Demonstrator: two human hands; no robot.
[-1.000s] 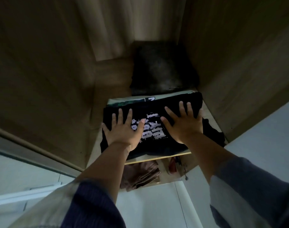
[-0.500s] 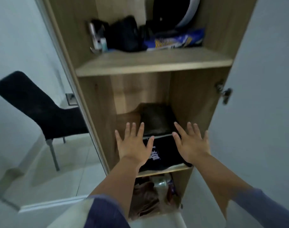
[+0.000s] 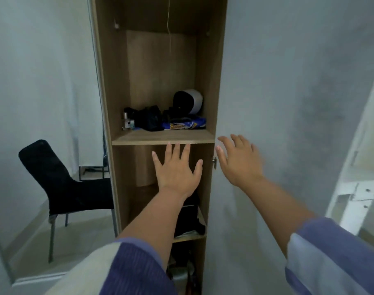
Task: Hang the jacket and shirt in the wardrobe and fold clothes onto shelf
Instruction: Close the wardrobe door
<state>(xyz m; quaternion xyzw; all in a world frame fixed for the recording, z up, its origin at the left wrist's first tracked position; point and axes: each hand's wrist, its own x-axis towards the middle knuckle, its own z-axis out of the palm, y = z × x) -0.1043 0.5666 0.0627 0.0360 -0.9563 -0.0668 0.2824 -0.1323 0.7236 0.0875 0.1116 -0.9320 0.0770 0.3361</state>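
Chair (image 3: 60,188), black, stands left of the wardrobe (image 3: 209,60) on the floor, well apart from both hands.

Upper shelf (image 3: 162,139) carries dark clutter, a blue printed packet (image 3: 185,124) and a round black-and-white item (image 3: 188,101). Not task items, as far as one can judge.

Task thing: folded dark clothes (image 3: 188,218) lie on the lower shelf (image 3: 189,236), mostly hidden behind the left forearm. Judged soft, light and limp; no stiffness, so a stack will slump if lifted by 1 edge. Best hold: flat palms under or on top of the fold, or pinch both folded corners at once. Not fragile, not slippery. Jacket and shirt are not in view; no hanging rail is visible in the top bay.

Left hand (image 3: 177,169): raised in front of the bay between the 2 shelves, palm facing away, fingers straight and spread, grip open, holding nothing. It appears clear of the clothes below it.

Right hand (image 3: 238,160): out to the right at about the same height, in front of the pale door (image 3: 288,103), just beside a small metal fitting (image 3: 214,161) on the wardrobe's right edge. Fingers straight, slightly blurred, grip open and empty. Contact with the door cannot be told.
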